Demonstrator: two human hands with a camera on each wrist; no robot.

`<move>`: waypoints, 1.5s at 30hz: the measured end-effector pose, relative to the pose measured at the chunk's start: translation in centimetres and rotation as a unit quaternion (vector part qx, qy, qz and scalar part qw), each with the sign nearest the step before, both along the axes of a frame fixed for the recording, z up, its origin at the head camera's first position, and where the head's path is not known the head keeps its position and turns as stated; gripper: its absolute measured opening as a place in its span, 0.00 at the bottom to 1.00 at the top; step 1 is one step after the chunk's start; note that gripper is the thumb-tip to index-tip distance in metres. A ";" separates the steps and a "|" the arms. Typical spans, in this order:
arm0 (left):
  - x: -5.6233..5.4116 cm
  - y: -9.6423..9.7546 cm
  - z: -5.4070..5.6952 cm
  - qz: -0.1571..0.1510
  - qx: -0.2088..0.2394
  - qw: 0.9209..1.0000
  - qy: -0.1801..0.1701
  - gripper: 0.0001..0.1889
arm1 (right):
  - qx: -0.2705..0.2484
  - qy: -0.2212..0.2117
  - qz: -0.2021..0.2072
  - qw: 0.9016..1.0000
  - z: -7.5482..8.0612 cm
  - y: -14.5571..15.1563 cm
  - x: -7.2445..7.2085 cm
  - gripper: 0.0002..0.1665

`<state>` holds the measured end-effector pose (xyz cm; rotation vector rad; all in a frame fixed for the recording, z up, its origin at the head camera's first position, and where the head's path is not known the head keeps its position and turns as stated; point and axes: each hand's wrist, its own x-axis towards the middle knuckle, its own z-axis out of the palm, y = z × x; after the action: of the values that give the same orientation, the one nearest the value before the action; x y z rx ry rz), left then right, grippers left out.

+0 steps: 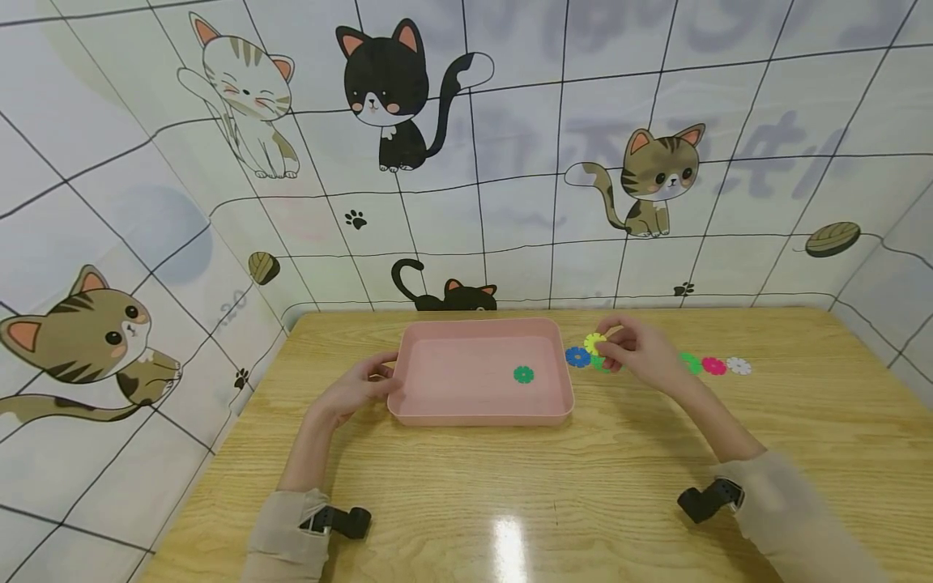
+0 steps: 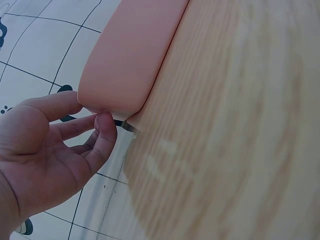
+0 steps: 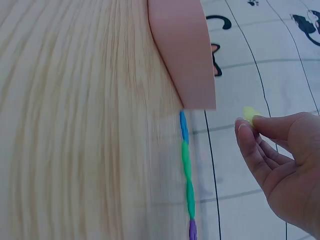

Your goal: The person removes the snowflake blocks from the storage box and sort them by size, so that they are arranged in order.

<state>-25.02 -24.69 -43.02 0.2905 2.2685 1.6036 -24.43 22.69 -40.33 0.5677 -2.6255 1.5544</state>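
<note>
A shallow pink tray (image 1: 466,419) sits on the wooden table, with one green flower-shaped plastic disc (image 1: 523,374) inside. My left hand (image 1: 359,390) holds the tray's left end, its thumb at the rim and curled fingers against the outer wall. Just right of the tray, my right hand (image 1: 641,352) pinches a yellow flower-shaped disc (image 1: 594,344) between thumb and fingertips, raised above the table in the right wrist view. Beneath it lie a blue disc (image 1: 578,357) and a light green disc (image 1: 601,364), partly covered by the yellow one and the hand.
The row of discs continues past my right hand: another green disc (image 1: 690,363), a pink disc (image 1: 714,366) and a white disc (image 1: 739,366). A purple disc (image 3: 193,230) shows in the right wrist view. A cat-patterned wall covering (image 1: 525,243) rises behind the table (image 1: 466,502).
</note>
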 end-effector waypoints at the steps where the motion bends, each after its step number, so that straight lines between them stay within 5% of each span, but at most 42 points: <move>1: 0.0 0.0 0.0 -0.001 0.000 1.000 -0.001 0.34 | 0.002 0.002 -0.003 1.000 -0.1 0.6 0.0 0.13; 25: 0.0 0.0 0.1 0.000 0.000 1.000 -0.002 0.34 | 0.144 0.021 -0.155 0.977 -2.3 16.3 1.6 0.19; 45: 0.0 0.1 0.0 0.006 0.005 1.000 -0.009 0.34 | 0.240 -0.047 -0.226 0.943 -3.8 21.7 2.0 0.24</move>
<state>-25.03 -24.62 -43.02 0.2646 2.2537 1.6186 -22.48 44.42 -44.16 -0.1154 -2.9283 0.8347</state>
